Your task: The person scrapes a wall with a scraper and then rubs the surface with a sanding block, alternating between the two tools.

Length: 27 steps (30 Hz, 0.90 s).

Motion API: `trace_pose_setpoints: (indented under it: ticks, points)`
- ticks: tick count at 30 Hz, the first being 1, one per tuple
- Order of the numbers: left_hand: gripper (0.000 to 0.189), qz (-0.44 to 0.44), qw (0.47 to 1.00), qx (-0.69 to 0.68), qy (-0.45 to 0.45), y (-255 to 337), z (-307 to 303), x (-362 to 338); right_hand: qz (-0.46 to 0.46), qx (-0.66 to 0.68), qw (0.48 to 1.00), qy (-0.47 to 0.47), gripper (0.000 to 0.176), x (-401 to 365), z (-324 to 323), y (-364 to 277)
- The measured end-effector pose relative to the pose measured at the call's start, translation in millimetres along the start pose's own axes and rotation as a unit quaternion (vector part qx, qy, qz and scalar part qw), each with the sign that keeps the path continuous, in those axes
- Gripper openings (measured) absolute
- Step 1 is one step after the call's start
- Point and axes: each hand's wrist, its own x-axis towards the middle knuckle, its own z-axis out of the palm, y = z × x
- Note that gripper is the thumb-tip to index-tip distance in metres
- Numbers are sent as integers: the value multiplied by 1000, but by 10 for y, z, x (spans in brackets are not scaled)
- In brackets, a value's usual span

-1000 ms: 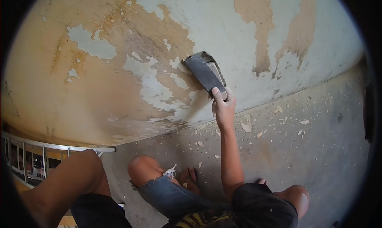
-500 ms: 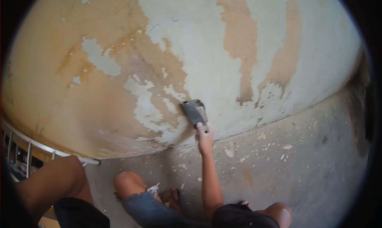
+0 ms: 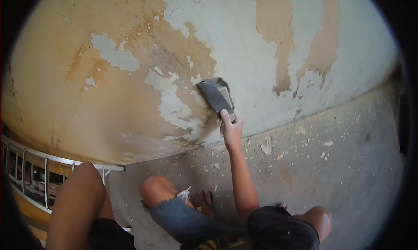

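The right hand (image 3: 230, 128) is closed round the handle of a scraper (image 3: 215, 95), thumb up along it. The blade lies against the wall (image 3: 244, 40), low down, at the edge where tan paint (image 3: 130, 115) meets bare pale plaster. The left arm (image 3: 76, 202) hangs at lower left; its hand is out of view, so I cannot tell its state.

By the look of it, the scraping is about half done. The plaster to the right of the blade is mostly bare, with a few tan streaks (image 3: 274, 36) left. To the left, a broad tan area remains, broken by small bare patches. Paint flakes (image 3: 265, 149) litter the floor (image 3: 348, 171) below.
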Motion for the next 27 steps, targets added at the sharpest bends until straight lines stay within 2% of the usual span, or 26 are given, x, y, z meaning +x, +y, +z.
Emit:
trace_pose_setpoints:
  ticks: [2,4,5,7,8,9,10,11,12,13,14,15,16,17,18,20,22,24,25,27]
  points:
    - [79,26,999,-44,1,-2093,1035,-500,6,-21,1000,-19,32,-27,2,-105]
    - [81,95,991,-88,10,-3226,1583,-862,-140,-57,987,54,35,87,-98,332]
    - [82,118,988,-102,12,-3381,1659,-943,-164,-57,984,47,35,252,-234,346]
    - [84,99,991,-93,12,-3284,1760,-946,-15,-64,997,35,33,-23,-368,524]
    - [86,80,994,-78,8,-3113,1793,-880,11,-56,998,27,33,-153,-306,596]
    - [87,67,996,-66,9,-3555,2186,-862,14,-26,1000,8,32,-134,-227,476]
    - [88,65,996,-66,12,-4389,2691,-890,1,2,1000,-6,32,-49,-172,337]
    - [89,67,995,-67,17,-4813,2911,-888,1,-1,1000,-11,32,-45,-108,185]
    - [90,72,995,-69,23,-4806,2890,-887,-1,-6,1000,-23,32,-57,-13,20]
    - [89,63,932,353,59,-4913,2471,-1186,-4,-9,999,-35,32,-54,54,-58]
    - [85,-21,867,496,42,-4953,2153,-1598,-8,-15,999,-41,32,-22,-10,103]
    - [80,-68,837,542,-40,-4974,1859,-1931,-16,-25,999,-28,33,20,-150,402]
    - [78,-107,812,567,-93,-4974,1719,-2125,-26,-31,999,-15,34,41,-255,587]
    - [75,-149,780,590,-146,-4945,1643,-2229,11,-9,1000,-6,31,-56,-337,623]
    - [75,-140,778,597,-141,-4931,1654,-2234,49,14,999,2,29,-124,-324,584]
    - [69,-294,749,586,-97,-4938,1754,-2238,49,29,998,-3,31,-149,-157,500]
    - [71,-312,740,587,-107,-4928,1770,-2315,52,41,998,14,34,-202,-32,402]
    - [73,-334,732,583,-116,-4957,1796,-2419,-1,33,999,-8,34,-119,160,241]
    - [74,-341,715,595,-139,-4959,1798,-2471,6,18,1000,-18,35,-134,220,106]
    - [79,-359,684,612,-170,-4946,1775,-2541,14,17,1000,-19,36,-81,72,382]
